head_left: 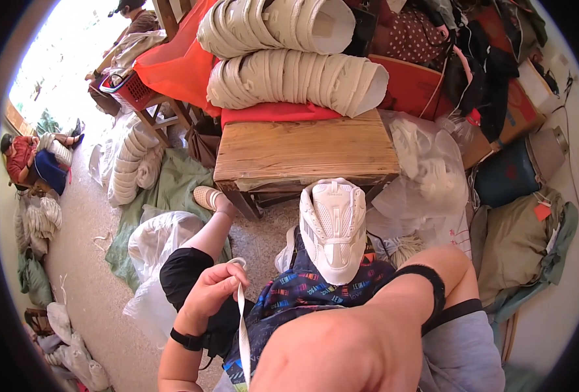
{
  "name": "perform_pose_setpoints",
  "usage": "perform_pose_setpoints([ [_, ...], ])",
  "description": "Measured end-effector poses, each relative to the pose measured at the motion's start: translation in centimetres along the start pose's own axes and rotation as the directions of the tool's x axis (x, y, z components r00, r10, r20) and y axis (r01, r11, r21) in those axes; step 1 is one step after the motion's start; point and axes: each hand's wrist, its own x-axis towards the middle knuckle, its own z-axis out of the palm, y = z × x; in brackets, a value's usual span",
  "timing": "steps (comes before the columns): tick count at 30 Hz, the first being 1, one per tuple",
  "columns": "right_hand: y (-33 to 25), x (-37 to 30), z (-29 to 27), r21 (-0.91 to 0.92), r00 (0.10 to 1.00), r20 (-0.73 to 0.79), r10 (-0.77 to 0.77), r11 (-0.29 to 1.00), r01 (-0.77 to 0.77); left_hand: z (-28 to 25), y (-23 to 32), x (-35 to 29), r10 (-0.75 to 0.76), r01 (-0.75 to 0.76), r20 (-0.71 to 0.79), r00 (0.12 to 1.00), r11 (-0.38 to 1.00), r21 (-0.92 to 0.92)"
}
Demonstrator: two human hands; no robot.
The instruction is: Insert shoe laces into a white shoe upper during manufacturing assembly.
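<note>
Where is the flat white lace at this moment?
In the head view, the flat white lace is low, left of centre, running down from the left hand, below and to the left of the white shoe by the wooden bench.

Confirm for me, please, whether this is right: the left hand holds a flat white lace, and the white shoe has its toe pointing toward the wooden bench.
Not quite: the head view shows the toe of the white shoe pointing toward the person, with its tongue end nearer the wooden bench. The left hand does hold a flat white lace.
</note>
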Motion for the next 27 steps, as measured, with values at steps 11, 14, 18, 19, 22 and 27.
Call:
perform_pose_setpoints([
  [11,3.3,0.0,3.0,0.107,0.892,-0.296,-0.341,0.916,0.386,0.8,0.0,-1.5,-0.029,0.029,-0.022,0.999,0.999,-0.028],
  [14,4.4,0.4,2.1,0.050,0.807,-0.315,-0.500,0.840,0.540,0.7,-0.6,-0.7,-0.017,0.016,-0.048,0.999,1.000,-0.016],
  [18,1.5,-1.0,1.7,0.152,0.985,-0.131,-0.111,0.980,0.131,0.0,-0.7,-0.7,-0.028,0.028,-0.001,1.000,1.000,0.012],
  [19,1.2,-1.1,1.9,0.039,0.959,-0.200,-0.199,0.977,0.210,0.1,-0.4,-0.6,-0.073,0.074,-0.027,0.997,0.996,0.051],
  [22,0.9,-1.8,1.3,-0.286,0.884,-0.224,-0.411,0.894,0.344,0.4,0.7,-0.3,-0.145,0.149,-0.044,0.988,0.983,0.110],
  [27,-3.6,-6.8,-1.3,-0.021,0.828,-0.510,0.232,0.959,-0.282,-1.2,-0.9,0.4,-0.165,0.200,-0.130,0.978,0.920,0.338],
])
